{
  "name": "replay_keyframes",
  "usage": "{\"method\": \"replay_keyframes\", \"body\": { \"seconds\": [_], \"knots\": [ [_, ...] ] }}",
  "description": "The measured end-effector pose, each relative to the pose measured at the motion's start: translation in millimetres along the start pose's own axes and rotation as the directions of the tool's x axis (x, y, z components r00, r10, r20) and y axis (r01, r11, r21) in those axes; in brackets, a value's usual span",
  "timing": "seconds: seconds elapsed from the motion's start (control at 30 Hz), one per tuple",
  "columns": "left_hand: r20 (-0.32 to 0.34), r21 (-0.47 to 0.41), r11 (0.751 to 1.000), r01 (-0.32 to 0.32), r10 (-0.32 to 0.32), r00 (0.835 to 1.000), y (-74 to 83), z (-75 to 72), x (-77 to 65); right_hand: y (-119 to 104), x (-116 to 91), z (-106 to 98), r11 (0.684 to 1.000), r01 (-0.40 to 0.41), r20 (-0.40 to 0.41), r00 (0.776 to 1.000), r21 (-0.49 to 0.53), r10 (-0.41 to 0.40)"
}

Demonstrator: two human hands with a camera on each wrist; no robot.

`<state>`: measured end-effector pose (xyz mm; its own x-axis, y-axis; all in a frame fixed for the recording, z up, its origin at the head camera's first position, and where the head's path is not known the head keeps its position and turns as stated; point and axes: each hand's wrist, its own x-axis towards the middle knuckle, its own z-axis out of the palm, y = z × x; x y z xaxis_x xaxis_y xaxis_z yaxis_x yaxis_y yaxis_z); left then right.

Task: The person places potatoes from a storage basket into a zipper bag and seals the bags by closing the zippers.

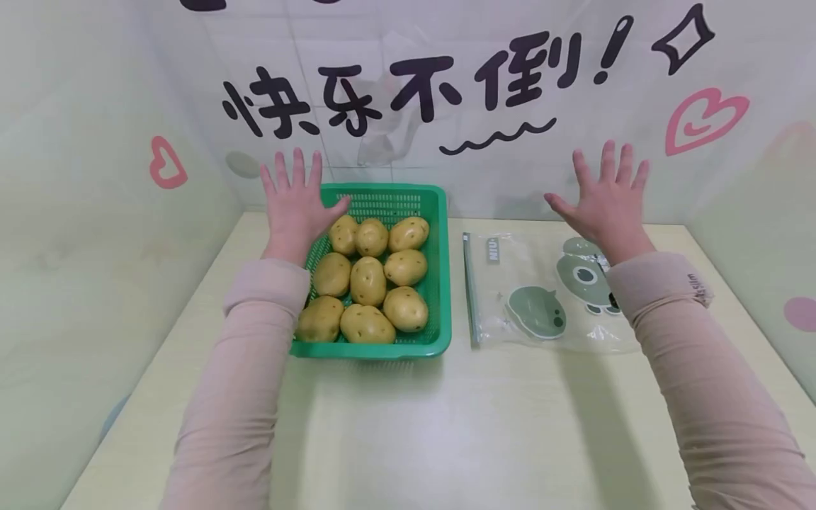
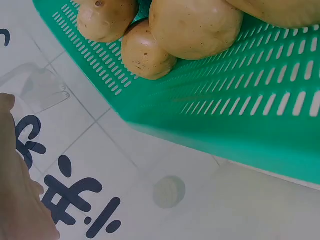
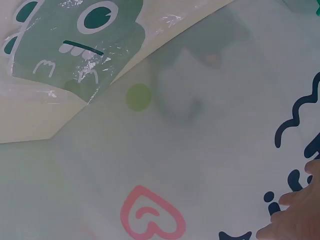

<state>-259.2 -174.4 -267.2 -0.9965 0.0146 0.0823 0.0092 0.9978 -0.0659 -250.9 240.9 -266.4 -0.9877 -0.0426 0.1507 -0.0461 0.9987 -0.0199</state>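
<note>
Fingers spread, my left hand [image 1: 296,212] is raised over the left side of a green plastic basket [image 1: 441,283], holding nothing. Several potatoes [image 1: 368,281] lie in the basket, roughly in rows. In the left wrist view, potatoes [image 2: 195,27] fill the top edge behind the slotted basket wall [image 2: 210,125], and part of the left hand [image 2: 20,185] shows at the left edge. My right hand [image 1: 608,202], fingers also spread and holding nothing, is raised above a clear zip bag [image 1: 491,304] printed with green cartoon animals. The right forearm hides part of that bag.
Basket and bag lie side by side on a light wooden table [image 1: 408,439]. Behind them stands a pale wall covering [image 1: 408,152] with black characters and a pink heart [image 1: 707,120]. Pale side panels [image 1: 76,212] border the table left and right.
</note>
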Motion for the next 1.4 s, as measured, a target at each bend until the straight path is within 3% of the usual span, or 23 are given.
{"method": "replay_keyframes", "body": {
  "seconds": [0.4, 0.8, 1.13, 1.4],
  "knots": [
    [0.001, -0.049, 0.998, -0.025, 0.025, 1.0, -12.2, 0.8, -10.6, -31.0, -9.8, 14.5, 0.998, 0.043, 0.026, 0.999, 0.035, -0.043],
    [0.034, -0.052, 0.998, -0.045, 0.047, 0.998, -33.2, 3.0, -28.3, -55.7, -22.2, 47.4, 0.99, 0.111, 0.06, 0.991, 0.084, -0.117],
    [0.025, -0.055, 0.994, -0.091, 0.092, 0.995, -50.0, 23.9, -44.8, -75.6, -35.8, 72.9, 0.982, 0.168, 0.115, 0.977, 0.087, -0.178],
    [0.019, -0.028, 0.993, -0.117, 0.118, 0.993, -57.8, 39.6, -51.6, -83.9, -43.2, 88.9, 0.977, 0.19, 0.115, 0.973, 0.098, -0.201]
  ]
}}
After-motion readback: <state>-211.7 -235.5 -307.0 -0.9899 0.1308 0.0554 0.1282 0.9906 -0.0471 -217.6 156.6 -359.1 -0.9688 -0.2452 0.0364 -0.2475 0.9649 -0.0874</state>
